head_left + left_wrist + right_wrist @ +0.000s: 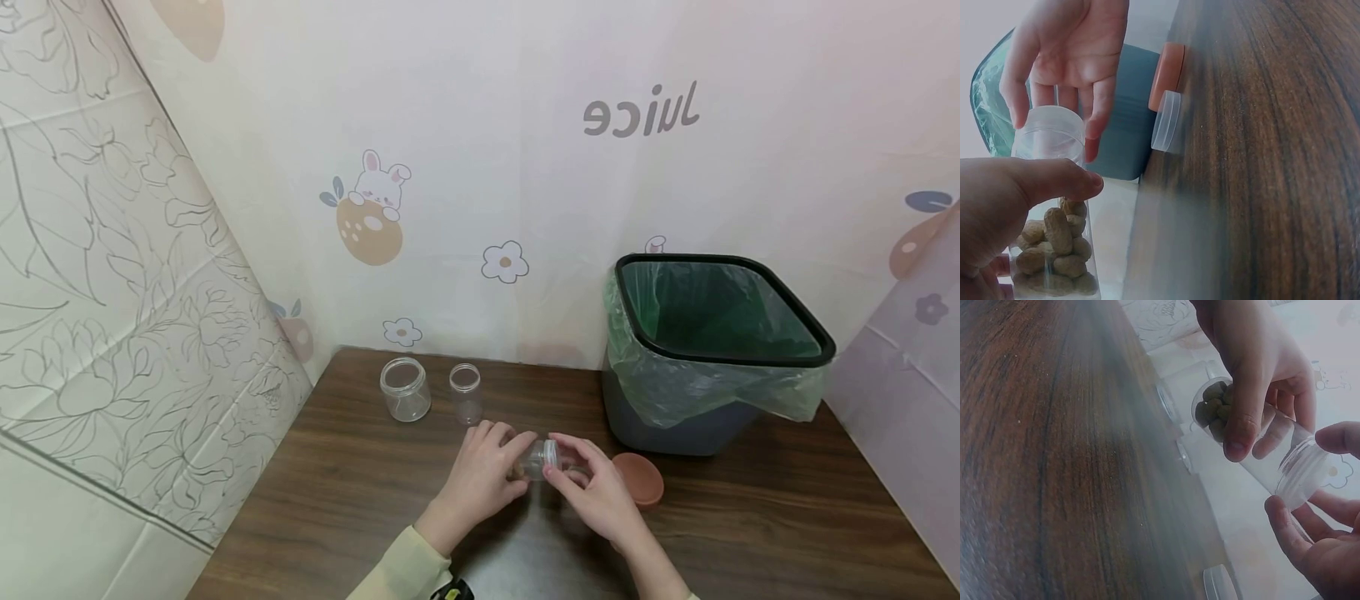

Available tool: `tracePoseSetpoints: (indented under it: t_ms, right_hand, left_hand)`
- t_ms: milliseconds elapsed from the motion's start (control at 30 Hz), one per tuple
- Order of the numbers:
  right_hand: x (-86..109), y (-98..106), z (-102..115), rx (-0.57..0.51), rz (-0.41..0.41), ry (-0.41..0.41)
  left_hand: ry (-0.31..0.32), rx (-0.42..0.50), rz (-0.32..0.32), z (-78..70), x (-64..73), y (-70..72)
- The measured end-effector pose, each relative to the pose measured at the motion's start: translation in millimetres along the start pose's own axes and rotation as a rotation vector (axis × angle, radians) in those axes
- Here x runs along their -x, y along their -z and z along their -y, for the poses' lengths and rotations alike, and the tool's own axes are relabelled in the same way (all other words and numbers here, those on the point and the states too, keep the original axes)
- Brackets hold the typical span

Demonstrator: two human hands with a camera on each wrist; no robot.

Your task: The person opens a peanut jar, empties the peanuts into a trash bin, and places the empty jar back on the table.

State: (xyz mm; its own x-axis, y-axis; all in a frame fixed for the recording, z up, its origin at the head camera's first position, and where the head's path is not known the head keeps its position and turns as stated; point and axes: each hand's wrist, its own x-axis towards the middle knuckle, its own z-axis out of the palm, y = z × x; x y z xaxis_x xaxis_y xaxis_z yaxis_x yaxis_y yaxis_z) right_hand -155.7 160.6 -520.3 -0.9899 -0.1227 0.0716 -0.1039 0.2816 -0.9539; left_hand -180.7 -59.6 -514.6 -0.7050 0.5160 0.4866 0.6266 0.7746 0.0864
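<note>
My left hand (480,475) grips a clear plastic jar (531,463) round its body, above the table. Several unshelled peanuts (1057,250) fill its base end, as the left wrist view shows. A translucent screw lid (551,454) sits at the jar's mouth, and my right hand (597,493) pinches it between thumb and fingers. Beyond the hands, a wide clear jar (406,392) and a narrower clear jar (466,392) stand without lids. Another translucent lid (1167,121) rests on the table by a round orange-brown lid or dish (640,480).
A dark bin (675,425) with a black rim and green liner stands at the back right of the wooden table (330,492). Patterned cloth walls (465,125) rise behind the table and along its left side.
</note>
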Motion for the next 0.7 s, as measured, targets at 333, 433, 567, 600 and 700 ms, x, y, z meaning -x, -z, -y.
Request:
tracePoseSetpoints:
  t_ms: [333, 433, 567, 600, 700]
  right_hand:
    - [-1.2, 6, -5, 0.020, 0.025, 0.193]
    - [-1.3, 8, -5, 0.033, 0.024, 0.225]
    - [-1.7, 11, -4, 0.031, 0.023, 0.250]
    - [-1.8, 12, -4, 0.029, 0.020, 0.253]
    - [-1.7, 14, -3, 0.026, 0.017, 0.257]
  left_hand:
    - [0.005, 0.020, 0.004, 1.8, -0.1, -2.0]
    - [0.003, 0.031, 0.007, 2.1, -0.2, -1.5]
    - [0.007, 0.037, 0.007, 2.8, 0.0, -1.8]
    - [0.008, 0.037, 0.007, 2.9, 0.0, -1.6]
    - [0.017, 0.035, 0.009, 2.8, 0.0, -0.9]
